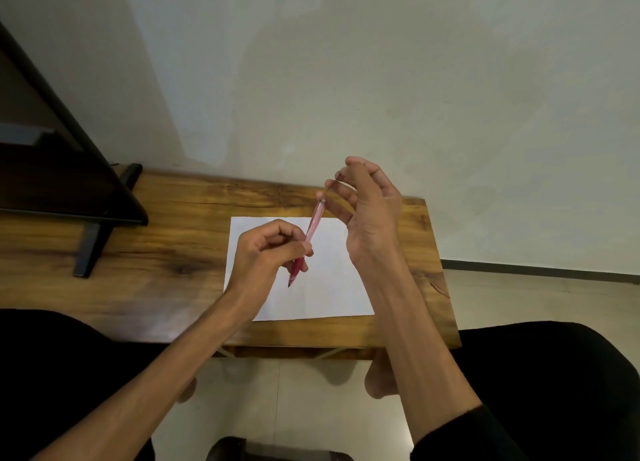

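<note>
A pink mechanical pencil (314,224) is tilted above a blank white sheet of paper (329,287), with its dark tip pointing down toward me. My left hand (266,253) grips the pencil's lower half with curled fingers. My right hand (370,218) is raised at the pencil's upper end, palm turned to the left. Its fingertips pinch what looks like a thin dark lead (330,190) that runs down to the top of the pencil. The sheet lies flat on a wooden table (156,253).
A dark framed object on black feet (69,183) stands on the table's left part. A pale wall rises right behind the table. My knees in black cloth flank the near edge, and a tiled floor shows below and to the right.
</note>
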